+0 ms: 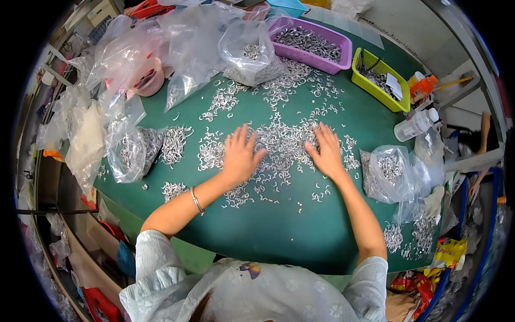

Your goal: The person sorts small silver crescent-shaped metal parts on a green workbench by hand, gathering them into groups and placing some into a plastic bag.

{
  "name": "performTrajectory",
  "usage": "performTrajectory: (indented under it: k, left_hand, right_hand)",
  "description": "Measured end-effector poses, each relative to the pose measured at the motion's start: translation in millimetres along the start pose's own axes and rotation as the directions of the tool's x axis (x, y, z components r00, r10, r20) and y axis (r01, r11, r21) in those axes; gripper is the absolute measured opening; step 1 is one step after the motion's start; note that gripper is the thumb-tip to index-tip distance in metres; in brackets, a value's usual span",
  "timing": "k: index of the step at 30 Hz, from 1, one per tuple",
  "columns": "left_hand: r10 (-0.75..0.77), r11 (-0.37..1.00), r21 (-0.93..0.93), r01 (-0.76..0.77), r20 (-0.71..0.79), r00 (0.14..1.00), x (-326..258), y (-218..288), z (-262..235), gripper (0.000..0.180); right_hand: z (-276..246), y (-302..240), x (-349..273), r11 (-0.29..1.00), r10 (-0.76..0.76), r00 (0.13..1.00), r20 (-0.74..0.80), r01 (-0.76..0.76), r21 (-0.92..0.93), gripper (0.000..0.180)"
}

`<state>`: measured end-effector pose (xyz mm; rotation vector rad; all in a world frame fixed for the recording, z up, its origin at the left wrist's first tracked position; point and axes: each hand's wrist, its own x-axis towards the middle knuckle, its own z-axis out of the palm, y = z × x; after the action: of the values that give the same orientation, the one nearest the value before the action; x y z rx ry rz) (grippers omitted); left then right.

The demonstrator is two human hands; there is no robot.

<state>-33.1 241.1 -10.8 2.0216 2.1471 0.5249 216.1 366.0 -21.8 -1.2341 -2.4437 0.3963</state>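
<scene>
Many small curved silver metal pieces (279, 139) lie spread over the middle of the green table. My left hand (241, 154) rests palm down on the left side of this spread, its fingers stretched out and holding nothing. On the right side, my right hand (325, 150) lies flat too, fingers apart, over the edge of the pieces. Between the hands the pieces form a loose layer. What lies under the palms is hidden. Smaller heaps of like pieces (175, 145) sit left of my left hand.
Clear bags of metal pieces stand at the left (134, 153), right (383, 174) and back (252, 64). A purple basket (343, 51) and a yellow-green basket (399, 103) hold more at the back right, near a white bottle (416, 124). A pink bowl (153, 80) is at the back left.
</scene>
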Motion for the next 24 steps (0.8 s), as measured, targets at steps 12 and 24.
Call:
performTrajectory:
  k: [12,24]
  left_hand:
    - [-0.042,0.846,-0.513,-0.145,-0.334,0.942,84.8,0.9,-19.4,0.070]
    - [-0.189,0.932,-0.333,-0.141,-0.780,0.596,225.3,-49.8,-35.7,0.011]
  right_hand:
    - [-26.5,-7.9,85.4,0.896,0.068,0.982,-0.174,0.016,0.443,0.026]
    - [27.2,24.0,248.1,0.990,-0.129,0.983,-0.132,0.136,0.048,0.047]
